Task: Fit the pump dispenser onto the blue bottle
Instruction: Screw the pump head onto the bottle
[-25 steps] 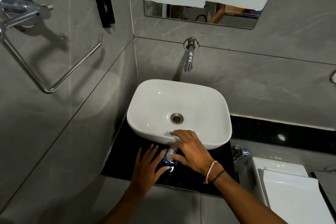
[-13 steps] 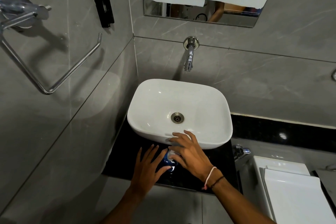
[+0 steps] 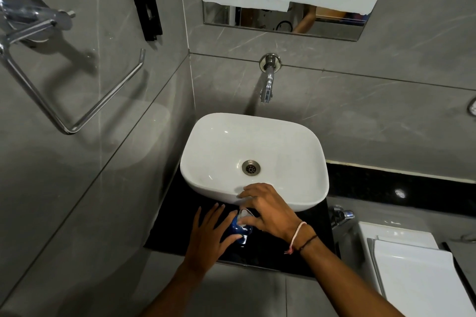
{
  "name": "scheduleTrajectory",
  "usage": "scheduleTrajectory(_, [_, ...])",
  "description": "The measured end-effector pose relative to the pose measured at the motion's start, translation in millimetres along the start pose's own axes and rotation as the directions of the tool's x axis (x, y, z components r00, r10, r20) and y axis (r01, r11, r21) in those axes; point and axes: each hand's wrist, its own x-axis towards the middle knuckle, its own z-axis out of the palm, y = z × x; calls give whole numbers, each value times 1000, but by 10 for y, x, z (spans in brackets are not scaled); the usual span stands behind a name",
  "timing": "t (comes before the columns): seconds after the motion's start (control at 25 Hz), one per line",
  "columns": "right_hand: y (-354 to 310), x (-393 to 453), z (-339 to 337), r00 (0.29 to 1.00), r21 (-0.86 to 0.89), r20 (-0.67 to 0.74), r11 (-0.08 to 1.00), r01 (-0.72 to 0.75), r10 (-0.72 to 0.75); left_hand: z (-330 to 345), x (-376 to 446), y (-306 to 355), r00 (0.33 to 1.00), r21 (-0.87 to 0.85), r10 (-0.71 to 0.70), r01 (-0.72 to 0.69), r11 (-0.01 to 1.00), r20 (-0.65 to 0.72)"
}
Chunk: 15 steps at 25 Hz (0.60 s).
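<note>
A blue bottle [image 3: 237,229] stands on the black counter [image 3: 270,252] just in front of the white basin [image 3: 255,159]. My left hand [image 3: 210,238] rests against the bottle's left side, thumb on its front and fingers spread. My right hand [image 3: 268,210] is curled over the bottle's top and grips the clear pump dispenser [image 3: 243,216], of which only a small part shows between the fingers. The bottle's neck and the joint with the pump are hidden by my right hand.
A wall tap [image 3: 268,85] hangs over the basin. The grey tiled wall closes in on the left with a chrome towel ring [image 3: 77,121]. A white toilet tank [image 3: 412,265] and a small chrome valve [image 3: 341,215] stand to the right. A mirror [image 3: 283,20] is above.
My right hand has turned slightly on the pump top, its fingers shifting over the bottle. The left hand stays against the bottle. The bottle stands in the same spot.
</note>
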Motion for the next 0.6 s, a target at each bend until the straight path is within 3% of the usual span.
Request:
scheduleTrajectory(0.12, [-45,-58,-59,999,-7,-23,1000,-24,24,-13,-28,3,1000,6,3,-3,1000,10])
scheduleTrajectory(0.44, [-204,-125,-68,984,293,119,942,-165,136,8,-38,-28,1000,0,13,-13,1000,-1])
scheduleTrajectory(0.6, [-150,-160,-71,981,249,130,953,-174,145,20,-32,-35,1000,24,15,-15,1000,-2])
